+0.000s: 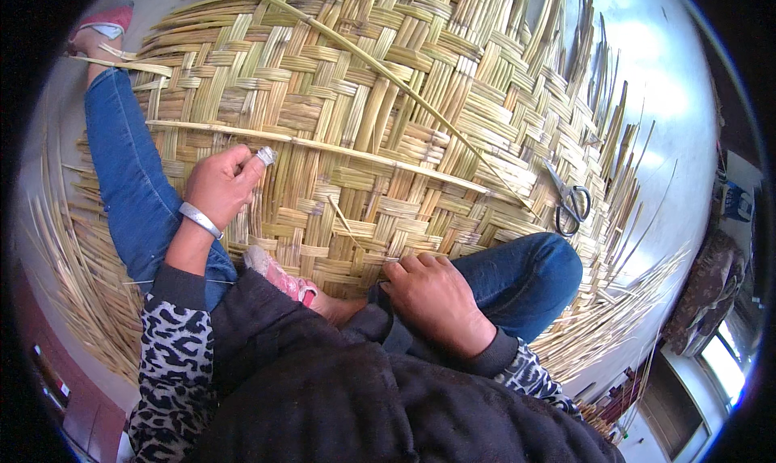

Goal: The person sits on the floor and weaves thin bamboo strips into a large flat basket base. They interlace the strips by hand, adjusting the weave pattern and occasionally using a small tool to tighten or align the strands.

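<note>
A: Background first, quick. What have we got?

B: Pale, shiny floor (647, 99) right of the scissors (563, 190), plus a brown patterned bundle (705, 293) farther out that way.

A: And the work?

B: Large woven mat (323, 99). It runs under the scissors and spreads far to their left; loose ends fringe out on their right. Two long strips on the weave: a pale strip (380, 162) left of the scissors, and a slanting strip (396, 81) coming down from the upper left to end near them.

A: Left hand?

B: Left hand (222, 186) is well left of the scissors, over the mat, near the pale strip. Fingers curled in, whitish wrap (266, 155) on one tip. Gripping anything? We can't tell. Silvery bracelet (200, 219) on that wrist.

A: Right?

B: Right hand (436, 300) sits below and left of the scissors, by the lap. Back up, fingers loosely bent. Palm's hidden, so we can't tell whether it's closed on something.

A: Scissors, then done.

B: Lying on the mat, dark handles, blades toward the upper left. Denim-clad right knee (537, 273) just below them; both hands well apart from them.
</note>
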Tool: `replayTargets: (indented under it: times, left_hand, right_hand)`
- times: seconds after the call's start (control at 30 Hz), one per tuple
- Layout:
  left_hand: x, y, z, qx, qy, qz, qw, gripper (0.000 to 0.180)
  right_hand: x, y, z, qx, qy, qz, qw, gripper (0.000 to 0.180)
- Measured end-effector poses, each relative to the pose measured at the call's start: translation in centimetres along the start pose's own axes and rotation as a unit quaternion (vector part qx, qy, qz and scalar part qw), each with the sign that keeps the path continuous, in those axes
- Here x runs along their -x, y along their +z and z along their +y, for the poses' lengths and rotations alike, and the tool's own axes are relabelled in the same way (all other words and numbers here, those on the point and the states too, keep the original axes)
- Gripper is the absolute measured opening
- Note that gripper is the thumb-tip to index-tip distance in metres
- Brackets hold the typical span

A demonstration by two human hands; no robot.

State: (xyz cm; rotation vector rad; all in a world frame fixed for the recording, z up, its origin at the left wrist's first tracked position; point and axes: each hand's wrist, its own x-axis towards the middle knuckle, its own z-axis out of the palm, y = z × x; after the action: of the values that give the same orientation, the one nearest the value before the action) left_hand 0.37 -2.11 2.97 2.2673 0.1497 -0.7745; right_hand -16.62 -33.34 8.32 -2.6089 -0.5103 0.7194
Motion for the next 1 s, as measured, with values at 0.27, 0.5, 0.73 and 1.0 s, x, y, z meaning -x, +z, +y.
replayTargets:
  times: [0.27, 0.5, 0.73, 1.0]
  left_hand:
    - [-0.3, 0.4, -0.5, 0.004, 0.03, 0.018, 0.999, 0.042]
    - [-1.0, 0.6, -1.9, -0.02, 0.063, 0.02, 0.998, 0.039]
    - [-1.5, 0.7, -2.6, -0.047, 0.075, 0.025, 0.996, 0.035]
    - [-1.3, 0.7, -2.2, -0.064, 0.09, 0.036, 0.993, 0.036]
  right_hand:
    - [-0.2, 0.2, 0.1, 0.011, 0.017, -0.002, 1.0, 0.023]
    - [-0.5, -0.3, 0.0, -0.015, 0.063, -0.073, 0.995, 0.028]
    - [-0.5, 0.5, 0.3, -0.006, 0.048, -0.024, 0.999, 0.029]
    - [-0.6, 1.5, 0.8, -0.022, 0.057, -0.019, 0.998, 0.03]
